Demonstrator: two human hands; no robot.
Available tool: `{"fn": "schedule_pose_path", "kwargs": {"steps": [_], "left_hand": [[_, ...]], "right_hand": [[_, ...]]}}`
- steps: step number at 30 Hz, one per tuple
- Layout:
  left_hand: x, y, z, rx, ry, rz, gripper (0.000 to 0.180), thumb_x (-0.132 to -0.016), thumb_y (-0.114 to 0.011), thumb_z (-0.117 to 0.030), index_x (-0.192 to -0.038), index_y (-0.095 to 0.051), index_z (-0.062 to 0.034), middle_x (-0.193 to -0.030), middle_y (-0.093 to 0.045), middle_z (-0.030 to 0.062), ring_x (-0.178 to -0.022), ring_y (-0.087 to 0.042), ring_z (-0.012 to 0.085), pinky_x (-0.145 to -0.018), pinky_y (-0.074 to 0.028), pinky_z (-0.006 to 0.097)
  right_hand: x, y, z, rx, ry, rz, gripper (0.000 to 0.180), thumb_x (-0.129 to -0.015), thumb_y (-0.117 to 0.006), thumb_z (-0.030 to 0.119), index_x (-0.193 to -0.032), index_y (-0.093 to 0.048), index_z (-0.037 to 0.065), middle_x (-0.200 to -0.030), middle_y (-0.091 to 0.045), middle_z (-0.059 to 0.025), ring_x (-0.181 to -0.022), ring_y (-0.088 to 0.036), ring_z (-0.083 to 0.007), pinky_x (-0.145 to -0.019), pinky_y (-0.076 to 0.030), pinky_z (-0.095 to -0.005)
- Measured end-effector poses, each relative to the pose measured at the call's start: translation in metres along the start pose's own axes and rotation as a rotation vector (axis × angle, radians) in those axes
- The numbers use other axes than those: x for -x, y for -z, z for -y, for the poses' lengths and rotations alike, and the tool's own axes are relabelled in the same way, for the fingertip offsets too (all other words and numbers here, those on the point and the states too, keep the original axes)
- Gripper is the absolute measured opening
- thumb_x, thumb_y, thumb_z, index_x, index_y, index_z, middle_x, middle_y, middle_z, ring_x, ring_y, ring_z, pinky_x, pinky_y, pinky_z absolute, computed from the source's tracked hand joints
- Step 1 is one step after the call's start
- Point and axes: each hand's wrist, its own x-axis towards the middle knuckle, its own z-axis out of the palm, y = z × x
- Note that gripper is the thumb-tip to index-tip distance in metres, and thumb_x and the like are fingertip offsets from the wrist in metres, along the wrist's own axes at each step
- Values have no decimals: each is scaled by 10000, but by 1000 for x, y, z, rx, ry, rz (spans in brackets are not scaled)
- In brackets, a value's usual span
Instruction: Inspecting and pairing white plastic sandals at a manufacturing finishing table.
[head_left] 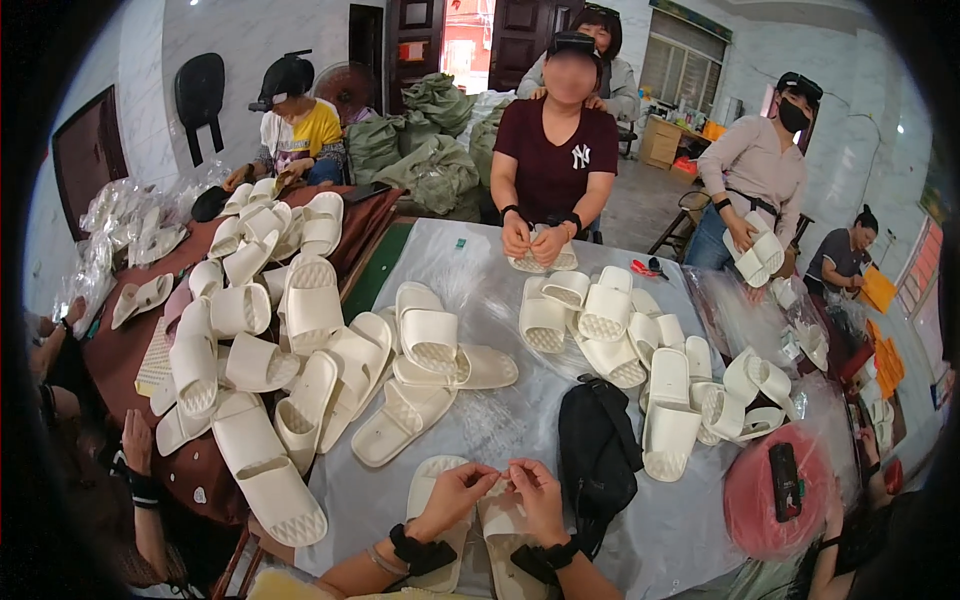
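Note:
Fingertips together, my left hand (450, 500) and my right hand (537, 498) meet above the near edge of the table. Both are closed in a pinch, and whatever lies between the fingers is too small to make out. Beneath them lie two cream slippers: the left slipper (428, 484) is partly covered by my left hand and wrist, the right slipper (502, 545) by my right. Dark bands circle both wrists. Just beyond my hands is a cream slipper (385, 435) lying on its own, and a black bag (590, 455) rests right of my right hand.
Cream slippers (270, 480) pile up on the left over a brown cloth (210, 480). More slippers (670, 425) spread across the right side of the grey-covered table (480, 260). A pink round bundle (745, 500) in plastic stands at the right. Across from me, a person (555, 160) handles slippers.

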Motion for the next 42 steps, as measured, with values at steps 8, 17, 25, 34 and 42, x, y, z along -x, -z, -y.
{"fn": "schedule_pose_path", "kwargs": {"steps": [8,17,25,34,42], "left_hand": [[3,0,-7,-50,30,19,201,-828,-577,-162,-938,-601,5,-804,-600,8,-709,-488,47,-620,-400,195],[5,0,-16,-24,81,17,201,-824,-583,-163,-937,-602,3,-803,-595,-3,-715,-486,45,-623,-395,192],[6,4,-14,8,74,46,179,-830,-574,-139,-933,-598,5,-824,-594,-4,-732,-488,46,-647,-394,185],[5,5,-11,51,120,61,172,-840,-566,-145,-929,-583,2,-827,-577,-9,-737,-478,44,-652,-390,184],[3,6,-5,33,46,75,166,-855,-547,-159,-915,-566,-5,-798,-556,-17,-713,-458,37,-619,-371,179]], "right_hand": [[1,2,-1,63,9,-105,181,-833,-566,128,-944,-591,-12,-740,-551,-3,-634,-485,-58,-585,-404,-185],[3,1,4,42,-80,-61,175,-834,-564,131,-956,-594,8,-766,-550,21,-649,-464,-40,-591,-379,-167],[3,1,5,208,-14,66,191,-834,-574,164,-951,-595,14,-784,-576,6,-671,-496,-50,-602,-410,-186],[3,2,4,174,-34,52,183,-828,-584,173,-917,-583,12,-752,-560,16,-657,-489,-41,-577,-394,-179],[3,2,6,227,-22,78,192,-835,-573,181,-908,-581,4,-725,-551,21,-637,-479,-38,-561,-386,-174]]}}
